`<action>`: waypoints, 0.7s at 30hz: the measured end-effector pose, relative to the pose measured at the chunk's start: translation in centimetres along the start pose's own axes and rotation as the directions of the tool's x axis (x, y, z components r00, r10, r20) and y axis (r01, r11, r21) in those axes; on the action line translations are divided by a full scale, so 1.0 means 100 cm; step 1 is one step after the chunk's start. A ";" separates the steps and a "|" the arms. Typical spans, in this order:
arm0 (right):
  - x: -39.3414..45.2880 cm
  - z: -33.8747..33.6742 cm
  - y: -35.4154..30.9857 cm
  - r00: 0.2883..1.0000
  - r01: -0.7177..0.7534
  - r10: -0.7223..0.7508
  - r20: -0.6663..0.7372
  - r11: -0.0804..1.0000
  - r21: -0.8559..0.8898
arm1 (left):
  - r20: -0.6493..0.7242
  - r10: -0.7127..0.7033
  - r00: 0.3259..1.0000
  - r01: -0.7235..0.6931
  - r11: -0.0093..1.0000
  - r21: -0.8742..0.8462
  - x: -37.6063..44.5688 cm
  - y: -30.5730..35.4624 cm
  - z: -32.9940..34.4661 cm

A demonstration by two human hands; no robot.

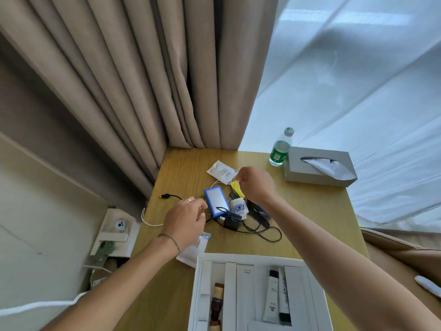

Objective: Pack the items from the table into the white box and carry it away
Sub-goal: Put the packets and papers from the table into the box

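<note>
The white box [260, 258] lies open at the table's near edge, with tubes and small bottles in its compartments. Beyond it a pile of items sits mid-table: a blue-edged power bank [216, 201], a black charger with cables [232, 220], a white jar with a blue flower [239, 207], and a white sachet [222, 172]. My right hand [256, 183] hovers over the pile, pinching a yellow packet [237, 187]. My left hand [185, 218] is beside the power bank's left edge, fingers curled at a black cable; what it grips is hidden.
A green-labelled water bottle [281, 148] and a grey tissue box [319, 167] stand at the table's far right. A white packet [193, 250] lies under my left wrist. Beige curtains hang behind, a wall socket [119, 226] sits left, and white bedding lies right.
</note>
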State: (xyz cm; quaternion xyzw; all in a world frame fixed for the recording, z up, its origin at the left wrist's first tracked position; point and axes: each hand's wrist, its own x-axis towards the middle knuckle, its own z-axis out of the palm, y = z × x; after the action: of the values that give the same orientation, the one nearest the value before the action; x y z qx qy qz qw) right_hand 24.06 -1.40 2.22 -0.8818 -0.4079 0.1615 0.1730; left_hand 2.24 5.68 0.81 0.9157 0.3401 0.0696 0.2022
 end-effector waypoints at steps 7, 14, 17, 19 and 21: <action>0.061 0.030 -0.007 0.972 -0.035 0.114 0.205 0.934 -0.355 | 0.053 0.017 0.998 -0.015 0.999 -0.050 0.042 -0.017 -0.003; 0.087 0.071 0.003 0.943 -0.031 0.201 0.264 0.846 -0.532 | 0.046 0.057 0.997 -0.054 0.996 -0.070 0.072 -0.036 0.006; 0.092 0.085 0.007 0.934 -0.102 0.257 0.249 0.858 -0.504 | 0.061 0.075 0.995 -0.070 0.994 -0.083 0.085 -0.039 0.015; 0.095 0.092 0.012 0.936 -0.146 0.278 0.215 0.864 -0.481 | 0.077 0.081 0.994 -0.074 0.993 -0.089 0.094 -0.041 0.023; 0.097 0.097 0.016 0.950 -0.152 0.258 0.173 0.872 -0.466 | 0.105 0.075 0.992 -0.064 0.993 -0.102 0.103 -0.041 0.032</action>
State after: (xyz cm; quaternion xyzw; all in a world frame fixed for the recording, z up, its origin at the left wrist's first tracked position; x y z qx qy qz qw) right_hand 26.94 6.86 -8.49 -0.9115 -0.3549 0.1819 -0.1011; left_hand 8.48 14.16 -3.94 0.9183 0.2927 0.0435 0.2629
